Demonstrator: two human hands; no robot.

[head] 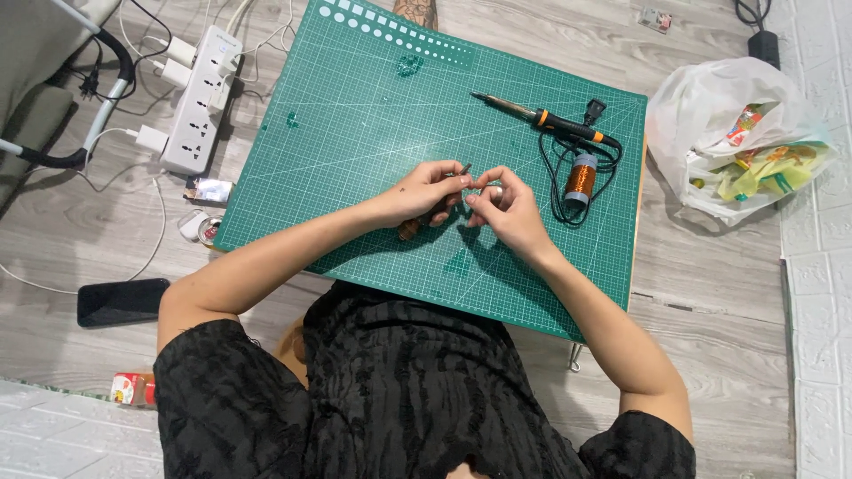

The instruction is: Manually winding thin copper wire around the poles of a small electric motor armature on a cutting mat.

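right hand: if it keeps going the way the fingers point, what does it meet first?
The right hand points up-left, straight at the left hand and the small dark piece pinched there. They look nearly touching already, so likely that piece or the left fingertips first.

Bright, even light from above; soft shadows fall under the arms onto the green mat [373,133]. Focus is sharp, with slight bending at the edges.

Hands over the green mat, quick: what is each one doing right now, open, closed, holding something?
Left hand: fingers closed on a small dark tool with a brown handle.
Right hand: fingers pinched at the tool's tip; what they hold cannot be told.
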